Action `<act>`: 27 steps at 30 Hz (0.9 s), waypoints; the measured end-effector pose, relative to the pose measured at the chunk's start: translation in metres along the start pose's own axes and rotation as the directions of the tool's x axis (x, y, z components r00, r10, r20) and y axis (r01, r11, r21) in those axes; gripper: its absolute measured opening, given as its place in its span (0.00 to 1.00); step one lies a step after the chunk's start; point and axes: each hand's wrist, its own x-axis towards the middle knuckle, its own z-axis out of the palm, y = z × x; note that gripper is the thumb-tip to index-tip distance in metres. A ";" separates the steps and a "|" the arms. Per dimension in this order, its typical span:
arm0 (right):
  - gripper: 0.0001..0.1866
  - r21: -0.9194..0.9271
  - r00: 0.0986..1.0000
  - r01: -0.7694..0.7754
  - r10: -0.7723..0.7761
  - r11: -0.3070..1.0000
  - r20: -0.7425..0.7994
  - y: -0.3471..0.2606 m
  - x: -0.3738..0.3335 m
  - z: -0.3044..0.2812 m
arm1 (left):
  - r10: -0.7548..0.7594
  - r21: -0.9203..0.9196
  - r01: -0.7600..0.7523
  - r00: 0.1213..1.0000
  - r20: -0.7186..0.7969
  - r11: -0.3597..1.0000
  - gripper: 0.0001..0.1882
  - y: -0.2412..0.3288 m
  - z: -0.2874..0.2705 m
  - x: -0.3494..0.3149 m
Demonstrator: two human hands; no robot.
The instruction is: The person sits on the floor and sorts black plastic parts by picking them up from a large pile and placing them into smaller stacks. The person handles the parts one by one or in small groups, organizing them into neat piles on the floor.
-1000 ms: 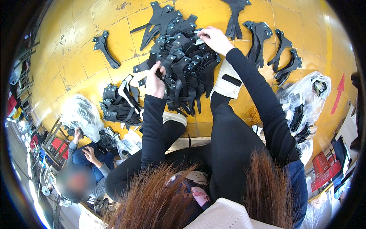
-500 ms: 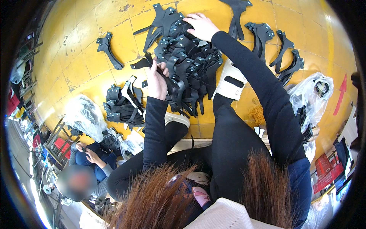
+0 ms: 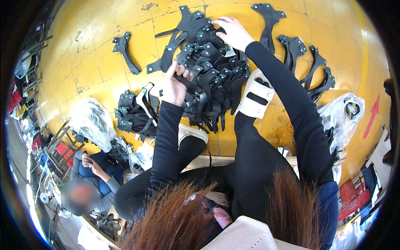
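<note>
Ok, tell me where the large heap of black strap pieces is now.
In the head view, the large heap of black strap pieces lies on the yellow tiled floor, upper middle, between the left hand and the right white sandal.

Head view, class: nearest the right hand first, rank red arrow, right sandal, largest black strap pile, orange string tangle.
From the right hand:
1. Largest strap pile, lower left
2. Right sandal, below
3. Orange string tangle, lower right
4. Red arrow, far right

Long black sleeves (image 3: 287,89), black leggings (image 3: 260,154), cream sandals (image 3: 253,108) with broad straps, navy cloth (image 3: 328,202) at right, white mask (image 3: 246,235) near.
</note>
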 end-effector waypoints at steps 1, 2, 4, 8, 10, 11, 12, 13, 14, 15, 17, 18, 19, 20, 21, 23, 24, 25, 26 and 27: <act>0.20 0.042 1.000 0.012 -0.011 0.999 -0.025 0.000 -0.003 -0.004 | 0.021 0.033 -0.021 1.000 -0.021 0.999 0.14 0.008 0.007 0.005; 0.20 0.081 0.999 0.008 -0.004 0.997 -0.047 0.001 -0.007 -0.004 | 0.046 0.065 -0.044 0.998 -0.042 0.997 0.15 0.017 0.012 0.014; 0.18 0.153 0.996 0.000 0.014 0.988 -0.090 0.005 -0.018 -0.006 | 0.112 0.255 -0.090 0.991 -0.072 0.963 0.11 0.038 0.009 0.045; 0.15 0.280 0.996 -0.029 0.051 0.960 -0.070 0.006 -0.044 -0.027 | 0.209 0.613 -0.185 0.977 0.034 0.768 0.12 0.067 -0.008 0.132; 0.14 0.274 0.991 -0.086 0.109 0.958 -0.071 0.016 -0.061 -0.034 | 0.384 0.804 -0.294 0.919 0.090 0.516 0.16 0.063 0.003 0.157; 0.14 0.265 0.986 -0.123 0.148 0.956 -0.074 0.022 -0.069 -0.038 | 0.427 0.870 -0.293 0.898 0.107 0.397 0.20 0.058 0.006 0.169; 0.14 0.301 0.978 -0.179 0.202 0.937 -0.049 0.019 -0.072 -0.042 | 0.440 0.952 -0.247 0.886 0.145 0.182 0.25 0.066 -0.002 0.184; 0.13 0.337 0.967 -0.232 0.254 0.913 -0.022 0.017 -0.074 -0.045 | 0.450 0.969 -0.217 0.882 0.141 0.120 0.26 0.067 -0.013 0.193; 0.13 0.359 0.947 -0.302 0.321 0.883 0.009 0.020 -0.080 -0.049 | 0.443 0.979 -0.190 0.885 0.141 0.068 0.26 0.060 -0.008 0.196; 0.13 0.381 0.929 -0.356 0.369 0.853 0.040 0.022 -0.085 -0.053 | 0.437 0.984 -0.176 0.886 0.157 0.002 0.26 0.055 -0.004 0.197; 0.13 0.391 0.933 -0.324 0.361 0.861 -0.021 0.030 -0.091 -0.053 | 0.424 0.980 -0.146 0.885 0.190 -0.134 0.26 0.048 0.001 0.198; 0.13 0.396 0.933 -0.307 0.355 0.865 -0.052 0.033 -0.095 -0.052 | 0.433 0.984 -0.128 0.885 0.169 -0.123 0.26 0.046 0.004 0.199; 0.13 0.410 0.934 -0.296 0.352 0.863 -0.066 0.036 -0.097 -0.052 | 0.441 0.988 -0.110 0.885 0.148 -0.110 0.27 0.044 0.008 0.201; 0.13 0.426 0.935 -0.281 0.345 0.860 -0.081 0.035 -0.096 -0.053 | 0.452 0.991 -0.092 0.883 0.128 -0.101 0.27 0.044 0.008 0.205; 0.13 0.441 0.936 -0.266 0.340 0.857 -0.096 0.033 -0.095 -0.053 | 0.440 0.994 -0.092 0.892 0.105 -0.052 0.27 0.045 0.007 0.206; 0.13 0.462 0.936 -0.275 0.345 0.843 -0.071 0.025 -0.090 -0.054 | 0.431 0.991 -0.120 0.892 0.136 -0.064 0.29 0.052 -0.005 0.214; 0.13 0.468 0.933 -0.286 0.354 0.836 -0.063 0.022 -0.089 -0.056 | 0.403 0.987 -0.135 0.902 0.157 -0.082 0.30 0.054 -0.007 0.220; 0.13 0.467 0.932 -0.296 0.359 0.833 -0.051 0.020 -0.087 -0.056 | 0.366 0.983 -0.165 0.913 0.183 -0.080 0.30 0.056 -0.011 0.224; 0.13 0.457 0.932 -0.283 0.355 0.843 -0.078 0.024 -0.090 -0.054 | 0.273 0.990 -0.117 0.953 0.133 -0.073 0.28 0.053 -0.004 0.225; 0.12 0.457 0.932 -0.282 0.353 0.844 -0.076 0.022 -0.088 -0.053 | 0.267 0.988 -0.128 0.952 0.148 -0.091 0.27 0.055 -0.006 0.228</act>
